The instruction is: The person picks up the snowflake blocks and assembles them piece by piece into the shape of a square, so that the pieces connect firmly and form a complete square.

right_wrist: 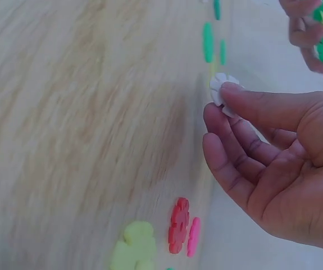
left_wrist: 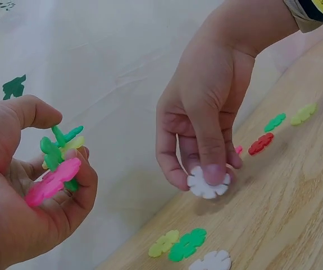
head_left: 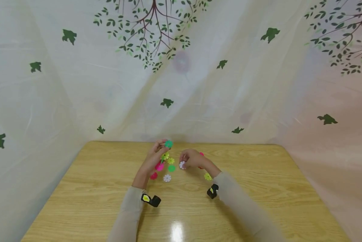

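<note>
My left hand [head_left: 152,159] grips a small cluster of interlocking flower-shaped plastic discs. In the left wrist view, the cluster shows a pink disc [left_wrist: 53,181], green discs [left_wrist: 51,153] and some yellow, slotted together at angles; fingers hide part of it. My right hand [head_left: 194,158] pinches a white flower disc [left_wrist: 208,184] between thumb and fingers, raised over the table. The two hands are apart, with the cluster to the left of the white disc. Just below the white disc in the left wrist view lie a yellow disc [left_wrist: 164,243], a green disc [left_wrist: 188,244] and another white disc [left_wrist: 212,261].
On the wooden table [head_left: 250,201], a red disc [right_wrist: 178,225], a pink disc [right_wrist: 194,237] and a yellow disc [head_left: 208,176] lie near my right forearm. Another red disc [head_left: 154,175] is beside my left wrist. A leaf-patterned cloth [head_left: 199,111] hangs behind the far edge.
</note>
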The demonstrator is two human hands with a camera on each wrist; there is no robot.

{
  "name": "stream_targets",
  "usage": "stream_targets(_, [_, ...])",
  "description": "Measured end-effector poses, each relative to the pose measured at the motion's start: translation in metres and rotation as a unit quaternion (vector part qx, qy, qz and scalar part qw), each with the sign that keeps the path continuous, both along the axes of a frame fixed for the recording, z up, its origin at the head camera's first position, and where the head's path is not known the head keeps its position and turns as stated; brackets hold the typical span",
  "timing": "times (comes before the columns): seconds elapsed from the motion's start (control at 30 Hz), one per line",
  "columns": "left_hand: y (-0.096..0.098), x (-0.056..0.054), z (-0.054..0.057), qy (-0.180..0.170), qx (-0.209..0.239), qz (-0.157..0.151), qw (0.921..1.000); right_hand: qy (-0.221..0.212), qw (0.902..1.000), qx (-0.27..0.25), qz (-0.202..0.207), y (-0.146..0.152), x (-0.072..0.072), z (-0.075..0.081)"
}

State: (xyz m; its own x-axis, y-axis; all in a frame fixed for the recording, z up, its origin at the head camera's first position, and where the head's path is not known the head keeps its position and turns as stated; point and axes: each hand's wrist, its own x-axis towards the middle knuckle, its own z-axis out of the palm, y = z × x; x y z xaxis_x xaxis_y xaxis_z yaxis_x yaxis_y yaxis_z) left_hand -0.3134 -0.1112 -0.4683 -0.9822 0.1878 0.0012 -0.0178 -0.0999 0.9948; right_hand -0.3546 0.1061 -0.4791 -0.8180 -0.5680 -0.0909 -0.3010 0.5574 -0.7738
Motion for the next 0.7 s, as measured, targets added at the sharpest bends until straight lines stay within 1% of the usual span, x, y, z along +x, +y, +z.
stream_targets(0.07, [0.002, 0.0, 0.0, 0.001, -0.005, -0.001, 1.0, 0.012, 0.9996, -0.022, -0.01, 0.004, -0.001, -0.001])
stream_targets(0.17, [0.005, -0.001, 0.0, -0.004, -0.005, -0.004, 1.0, 0.014, 0.9957, -0.077, -0.049, 0.008, -0.002, 0.0])
stream_targets(0.23, [0.007, -0.001, -0.001, -0.008, 0.0, -0.008, 0.9999, 0.014, 0.9897, -0.119, -0.079, 0.01, -0.002, 0.001])
stream_targets(0.3, [0.009, -0.001, -0.002, -0.011, 0.001, -0.012, 0.9999, 0.012, 0.9813, -0.161, -0.106, 0.01, 0.0, 0.004])
stream_targets(0.4, [0.011, -0.001, -0.003, -0.012, 0.005, -0.016, 0.9998, 0.022, 0.9702, -0.206, -0.126, 0.01, 0.003, 0.01])
stream_targets(0.53, [0.013, -0.001, -0.004, -0.01, 0.005, -0.02, 0.9997, 0.044, 0.9592, -0.243, -0.139, 0.008, 0.008, 0.016])
stream_targets(0.7, [0.015, -0.001, -0.004, -0.007, -0.008, -0.025, 0.9996, 0.071, 0.9489, -0.263, -0.159, 0.004, 0.014, 0.018])
